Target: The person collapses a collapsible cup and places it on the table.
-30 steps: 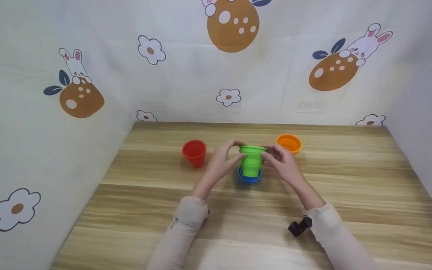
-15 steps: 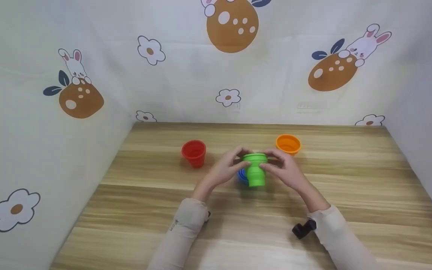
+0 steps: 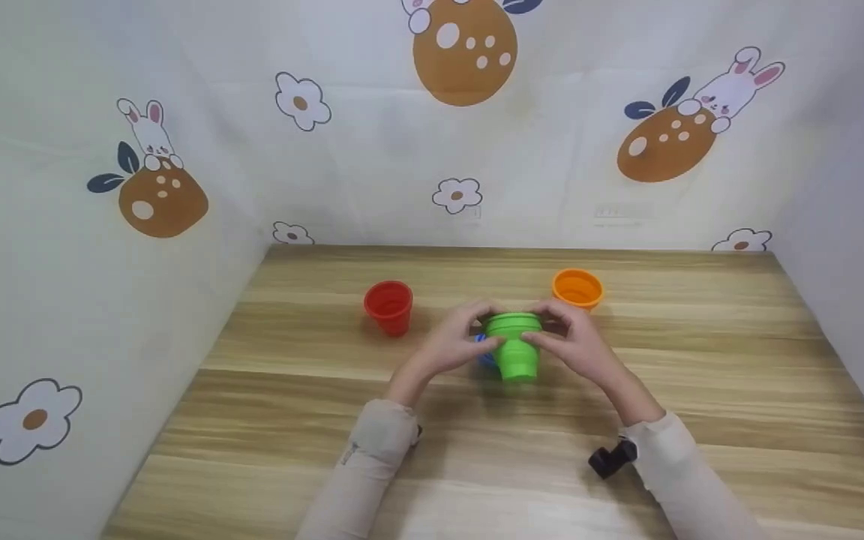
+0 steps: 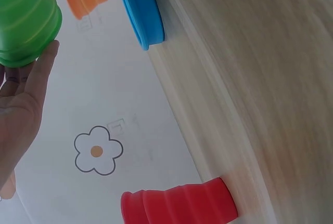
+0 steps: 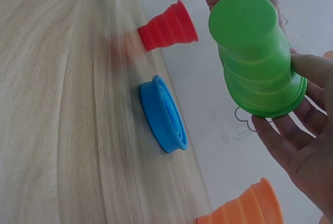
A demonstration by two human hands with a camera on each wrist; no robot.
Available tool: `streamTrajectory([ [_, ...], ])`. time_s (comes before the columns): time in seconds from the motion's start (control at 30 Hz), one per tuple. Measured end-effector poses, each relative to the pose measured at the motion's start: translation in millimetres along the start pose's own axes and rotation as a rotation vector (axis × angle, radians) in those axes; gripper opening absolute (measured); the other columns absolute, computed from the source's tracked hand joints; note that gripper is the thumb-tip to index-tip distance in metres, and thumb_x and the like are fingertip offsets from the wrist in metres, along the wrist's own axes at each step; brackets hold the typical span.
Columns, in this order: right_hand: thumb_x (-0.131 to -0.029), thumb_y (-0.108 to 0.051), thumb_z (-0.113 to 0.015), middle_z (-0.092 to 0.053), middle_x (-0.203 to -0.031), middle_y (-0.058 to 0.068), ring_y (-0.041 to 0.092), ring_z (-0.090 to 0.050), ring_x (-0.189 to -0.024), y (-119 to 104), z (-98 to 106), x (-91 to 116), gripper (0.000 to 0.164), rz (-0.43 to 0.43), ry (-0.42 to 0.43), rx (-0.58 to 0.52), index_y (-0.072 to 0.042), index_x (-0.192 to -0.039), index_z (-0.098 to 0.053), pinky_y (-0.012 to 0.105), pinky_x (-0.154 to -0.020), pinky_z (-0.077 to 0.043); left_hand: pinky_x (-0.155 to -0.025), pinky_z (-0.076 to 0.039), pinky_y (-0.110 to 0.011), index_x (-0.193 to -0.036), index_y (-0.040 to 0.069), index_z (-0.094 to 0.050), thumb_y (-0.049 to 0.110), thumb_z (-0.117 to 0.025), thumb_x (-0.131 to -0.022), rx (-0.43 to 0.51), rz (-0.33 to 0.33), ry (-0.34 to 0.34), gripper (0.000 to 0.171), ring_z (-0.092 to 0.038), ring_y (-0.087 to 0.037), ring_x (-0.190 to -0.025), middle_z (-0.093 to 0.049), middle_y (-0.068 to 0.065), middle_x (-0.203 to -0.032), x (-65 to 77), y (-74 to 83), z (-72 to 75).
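A green collapsible cup (image 3: 518,352), extended with stepped rings, hangs above the table between both hands. My left hand (image 3: 462,334) grips its rim from the left, thumb on the front side. From the right, my right hand (image 3: 574,341) holds the same rim, thumb also in front. In the right wrist view the green cup (image 5: 255,57) shows its round base toward the camera. Behind it a blue collapsible cup (image 5: 164,115) lies folded flat on the table; in the head view the green cup and left hand mostly cover it.
A red extended cup (image 3: 388,307) stands on the wooden table (image 3: 289,420) to the left. An orange cup (image 3: 577,289) stands behind the right hand, partly covered by it. A patterned cloth wall (image 3: 372,165) rises at the table's back edge.
The green cup has come toward the person and slightly right, from over the blue cup to in front of it. Both hands moved with it. The red and orange cups stayed put.
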State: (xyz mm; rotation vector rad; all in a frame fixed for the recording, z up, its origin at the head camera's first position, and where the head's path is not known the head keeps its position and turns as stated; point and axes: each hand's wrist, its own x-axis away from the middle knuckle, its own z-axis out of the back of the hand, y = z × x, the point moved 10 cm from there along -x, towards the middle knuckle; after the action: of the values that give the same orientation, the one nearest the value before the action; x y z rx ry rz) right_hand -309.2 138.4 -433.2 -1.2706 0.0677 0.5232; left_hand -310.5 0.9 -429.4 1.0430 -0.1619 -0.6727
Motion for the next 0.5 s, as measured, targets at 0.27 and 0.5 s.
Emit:
streamTrajectory([
  [0.27,-0.087,-0.006,-0.074,-0.068,-0.109,0.019,0.021,-0.069,-0.098,0.7,0.9,1.1,0.027,-0.001,0.012,0.032,0.002,-0.112,-0.068,0.023,-0.087,-0.058,-0.092,-0.058,-0.036,-0.119,0.001,-0.063,0.005,-0.066,-0.092,-0.083,-0.021,0.006,0.028,-0.061,-0.023,-0.105,-0.063,-0.015,-0.113,0.1,2.6,0.1],
  [0.5,-0.088,-0.01,-0.074,-0.072,-0.11,0.015,0.014,-0.069,-0.096,-1.9,3.7,2.8,0.025,0.012,0.037,0.07,-0.002,-0.111,-0.07,0.021,-0.082,-0.059,-0.085,-0.06,-0.031,-0.116,0.001,-0.064,0.008,-0.067,-0.093,-0.181,-0.05,0.028,0.024,-0.062,-0.021,-0.099,-0.065,-0.014,-0.107,-1.4,6.4,0.5],
])
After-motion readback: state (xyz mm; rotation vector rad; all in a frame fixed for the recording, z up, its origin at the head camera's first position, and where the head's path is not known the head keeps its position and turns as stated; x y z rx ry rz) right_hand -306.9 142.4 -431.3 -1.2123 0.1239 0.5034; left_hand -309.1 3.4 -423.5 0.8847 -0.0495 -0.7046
